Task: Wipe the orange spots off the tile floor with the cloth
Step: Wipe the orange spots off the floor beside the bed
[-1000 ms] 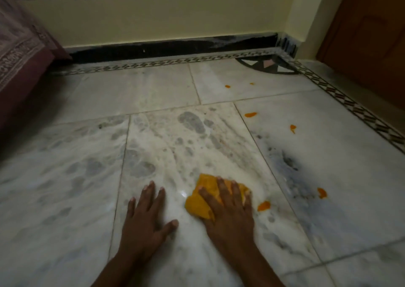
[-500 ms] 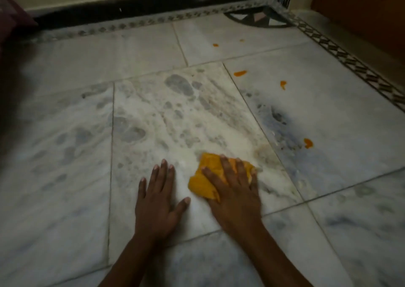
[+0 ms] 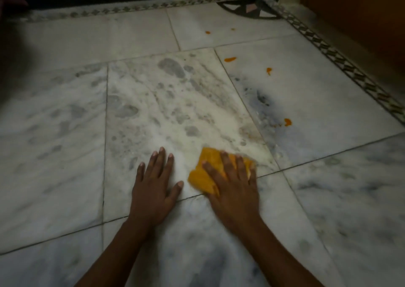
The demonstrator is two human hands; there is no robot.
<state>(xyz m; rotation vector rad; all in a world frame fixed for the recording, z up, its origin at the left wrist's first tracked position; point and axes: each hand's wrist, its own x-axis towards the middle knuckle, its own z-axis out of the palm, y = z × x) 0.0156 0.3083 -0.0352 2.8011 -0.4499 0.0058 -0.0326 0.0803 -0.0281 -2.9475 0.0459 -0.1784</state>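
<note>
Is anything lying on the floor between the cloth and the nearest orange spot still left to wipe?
Nothing visible does. The right hand presses the cloth flat on the tile floor; the nearest orange spot lies ahead to the right, with only bare marble between.

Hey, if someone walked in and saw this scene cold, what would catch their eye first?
Probably the bright orange cloth pressed flat to the marble tile floor under the right hand, with the left hand planted beside it. Next, the orange spots further out to the right: the nearest one, then two smaller ones beyond it.
</note>
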